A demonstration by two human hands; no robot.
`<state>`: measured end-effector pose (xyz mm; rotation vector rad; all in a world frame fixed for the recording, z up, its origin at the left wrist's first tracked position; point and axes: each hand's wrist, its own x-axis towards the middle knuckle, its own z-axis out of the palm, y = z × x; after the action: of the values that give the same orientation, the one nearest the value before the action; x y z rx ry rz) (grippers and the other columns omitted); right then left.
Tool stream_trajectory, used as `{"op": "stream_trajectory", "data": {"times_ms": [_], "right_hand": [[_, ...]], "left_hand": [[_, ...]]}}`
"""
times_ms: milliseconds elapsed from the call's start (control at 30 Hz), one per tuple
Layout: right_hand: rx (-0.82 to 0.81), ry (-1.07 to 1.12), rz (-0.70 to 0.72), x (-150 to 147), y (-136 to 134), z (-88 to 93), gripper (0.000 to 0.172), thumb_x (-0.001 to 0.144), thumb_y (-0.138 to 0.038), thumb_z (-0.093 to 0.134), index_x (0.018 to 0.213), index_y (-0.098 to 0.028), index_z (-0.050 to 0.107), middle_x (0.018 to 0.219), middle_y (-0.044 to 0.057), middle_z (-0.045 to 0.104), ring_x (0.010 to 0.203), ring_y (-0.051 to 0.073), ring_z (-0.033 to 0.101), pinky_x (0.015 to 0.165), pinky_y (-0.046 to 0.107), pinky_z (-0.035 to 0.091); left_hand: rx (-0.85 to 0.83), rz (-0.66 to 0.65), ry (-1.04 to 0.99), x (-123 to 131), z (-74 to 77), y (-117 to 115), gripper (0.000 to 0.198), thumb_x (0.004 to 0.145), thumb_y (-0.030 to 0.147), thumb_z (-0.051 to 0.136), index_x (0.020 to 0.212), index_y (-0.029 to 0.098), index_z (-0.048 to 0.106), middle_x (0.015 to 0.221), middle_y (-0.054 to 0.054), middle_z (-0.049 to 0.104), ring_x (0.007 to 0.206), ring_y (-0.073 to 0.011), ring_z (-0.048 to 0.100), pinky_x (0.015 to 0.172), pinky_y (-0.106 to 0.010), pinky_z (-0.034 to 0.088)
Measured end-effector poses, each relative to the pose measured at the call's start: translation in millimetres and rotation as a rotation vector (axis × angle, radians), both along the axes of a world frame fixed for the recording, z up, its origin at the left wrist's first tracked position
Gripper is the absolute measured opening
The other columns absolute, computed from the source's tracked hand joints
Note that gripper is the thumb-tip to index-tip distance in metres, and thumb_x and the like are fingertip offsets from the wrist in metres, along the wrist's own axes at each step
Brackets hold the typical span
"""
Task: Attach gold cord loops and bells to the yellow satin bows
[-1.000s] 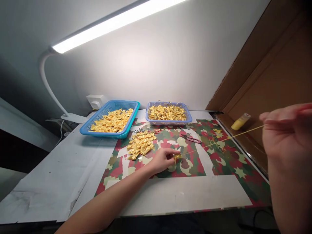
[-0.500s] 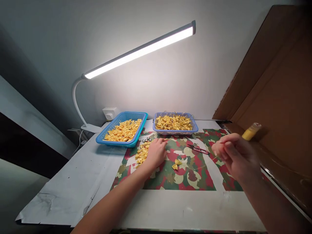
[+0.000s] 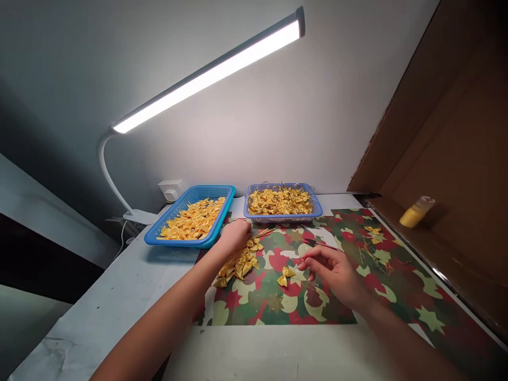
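My left hand (image 3: 237,234) is closed at the right rim of the blue basket (image 3: 219,228), above a pile of yellow bows (image 3: 241,264); whatever its fingers hold is hidden. Over the camouflage-patterned mat, my right hand (image 3: 328,269) has its thumb and forefinger pinched together, and what is between them is too small to make out. A single yellow bow (image 3: 286,276) lies just left of my right hand. Dark-bladed snips (image 3: 319,243) rest behind that hand. Thin gold strands (image 3: 265,233) lie to the right of my left hand.
Yellow bows fill the blue basket, and bows with gold cords fill a purple basket (image 3: 282,217) at the back. A lamp (image 3: 214,74) arches overhead. Loose bows and threads (image 3: 375,254) lie at right, near a yellow bottle (image 3: 416,212) beside cardboard.
My right hand has moved left and in beside the single bow. My left hand has shifted left, toward the blue basket. The view has also shifted slightly.
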<state>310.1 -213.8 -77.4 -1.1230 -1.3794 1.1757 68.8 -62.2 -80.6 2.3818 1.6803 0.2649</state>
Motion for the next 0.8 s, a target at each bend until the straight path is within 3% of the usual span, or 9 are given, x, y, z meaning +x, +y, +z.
{"op": "stream_trajectory", "data": {"times_ms": [67, 133, 233, 300, 400, 467, 800], "right_hand": [[-0.033, -0.031, 0.01, -4.3, 0.5, -5.6, 0.024, 0.088, -0.04, 0.06, 0.086, -0.017, 0.066, 0.077, 0.004, 0.069, 0.061, 0.012, 0.059, 0.057, 0.023, 0.051], [-0.032, -0.077, -0.004, -8.6, 0.1, -7.0, 0.024, 0.088, -0.039, 0.058, 0.085, -0.017, 0.066, 0.072, 0.003, 0.067, 0.061, 0.012, 0.059, 0.056, 0.023, 0.049], [0.001, -0.168, -0.058, -14.0, -1.5, -3.9, 0.023, 0.088, -0.037, 0.057, 0.08, -0.017, 0.066, 0.065, 0.001, 0.065, 0.056, 0.012, 0.057, 0.053, 0.023, 0.045], [0.021, -0.221, -0.099, -16.3, -2.5, -2.0, 0.023, 0.087, -0.036, 0.056, 0.079, -0.018, 0.068, 0.063, 0.001, 0.064, 0.053, 0.012, 0.057, 0.051, 0.023, 0.044], [0.06, -0.271, -0.14, -17.8, -3.4, -2.7, 0.022, 0.087, -0.035, 0.056, 0.08, -0.02, 0.071, 0.061, 0.001, 0.065, 0.055, 0.015, 0.059, 0.051, 0.024, 0.045], [0.078, -0.288, -0.15, -17.8, -3.6, -4.5, 0.022, 0.087, -0.035, 0.056, 0.082, -0.02, 0.072, 0.059, 0.001, 0.064, 0.057, 0.016, 0.06, 0.05, 0.025, 0.045], [0.075, -0.351, -0.193, -16.8, -3.3, -8.7, 0.023, 0.085, -0.031, 0.055, 0.079, -0.017, 0.072, 0.06, 0.002, 0.065, 0.055, 0.014, 0.054, 0.053, 0.025, 0.043]], "left_hand": [[0.011, -0.026, -0.094, -0.3, 3.7, -4.8, 0.012, 0.081, 0.025, 0.062, 0.084, 0.018, 0.071, 0.091, -0.008, 0.07, 0.083, -0.0205, 0.063, 0.073, -0.027, 0.046], [-0.024, -0.025, -0.289, 4.5, 5.9, -14.9, 0.028, 0.088, 0.041, 0.054, 0.094, 0.018, 0.069, 0.084, -0.005, 0.068, 0.069, -0.0147, 0.059, 0.064, -0.025, 0.044], [-0.455, 0.052, -0.991, 21.8, 3.7, -38.0, 0.046, 0.078, 0.058, 0.061, 0.096, 0.016, 0.064, 0.058, 0.004, 0.051, 0.046, -0.0073, 0.04, 0.047, -0.02, 0.031], [-0.728, 0.046, -1.195, 36.3, -0.7, -55.1, 0.049, 0.068, 0.059, 0.071, 0.089, 0.016, 0.061, 0.048, 0.009, 0.037, 0.041, -0.004, 0.027, 0.043, -0.018, 0.021], [-0.969, 0.026, -1.305, 54.4, -7.4, -75.9, 0.052, 0.062, 0.06, 0.077, 0.085, 0.016, 0.059, 0.044, 0.012, 0.03, 0.04, -0.0034, 0.021, 0.042, -0.018, 0.014], [-1.027, 0.011, -1.346, 61.8, -10.7, -84.0, 0.053, 0.062, 0.06, 0.078, 0.084, 0.015, 0.06, 0.043, 0.012, 0.03, 0.041, -0.0032, 0.019, 0.042, -0.017, 0.012], [-0.931, 0.059, -1.327, 65.9, -18.9, -89.4, 0.055, 0.061, 0.062, 0.077, 0.083, 0.014, 0.062, 0.046, 0.01, 0.033, 0.042, -0.003, 0.024, 0.043, -0.017, 0.015]]}}
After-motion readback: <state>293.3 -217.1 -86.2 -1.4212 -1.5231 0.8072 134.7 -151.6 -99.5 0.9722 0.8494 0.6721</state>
